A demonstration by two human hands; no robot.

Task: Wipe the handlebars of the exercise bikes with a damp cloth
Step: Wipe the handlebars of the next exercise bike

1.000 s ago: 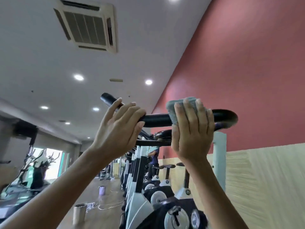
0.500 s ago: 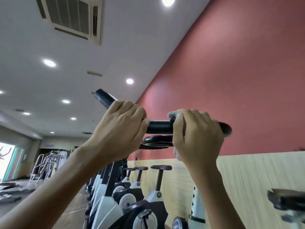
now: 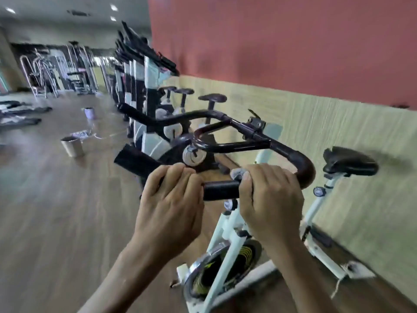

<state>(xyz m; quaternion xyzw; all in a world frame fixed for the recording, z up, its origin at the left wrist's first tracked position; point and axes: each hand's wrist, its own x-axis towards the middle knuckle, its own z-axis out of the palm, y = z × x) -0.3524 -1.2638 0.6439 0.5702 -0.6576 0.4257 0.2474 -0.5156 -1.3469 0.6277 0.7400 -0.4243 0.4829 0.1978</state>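
Observation:
A white exercise bike point(image 3: 222, 240) stands below me with black handlebars point(image 3: 221, 189) looping out in front. My left hand point(image 3: 171, 204) is wrapped around the near grip of the handlebars. My right hand point(image 3: 270, 199) grips the same bar just to the right, closed over a grey cloth point(image 3: 238, 173). Only a small tuft of the cloth shows above my fingers. A short bare stretch of black bar lies between my two hands.
A black saddle point(image 3: 349, 161) sits to the right of the handlebars. A row of further exercise bikes point(image 3: 144, 86) runs along the red and wood-panelled wall point(image 3: 293, 53). Two small bins point(image 3: 72, 145) and some cables lie on the wooden floor at left.
The view has swung down from the ceiling to the bike and floor. Both hands stay on the bar, and my right hand has closed fully over the cloth.

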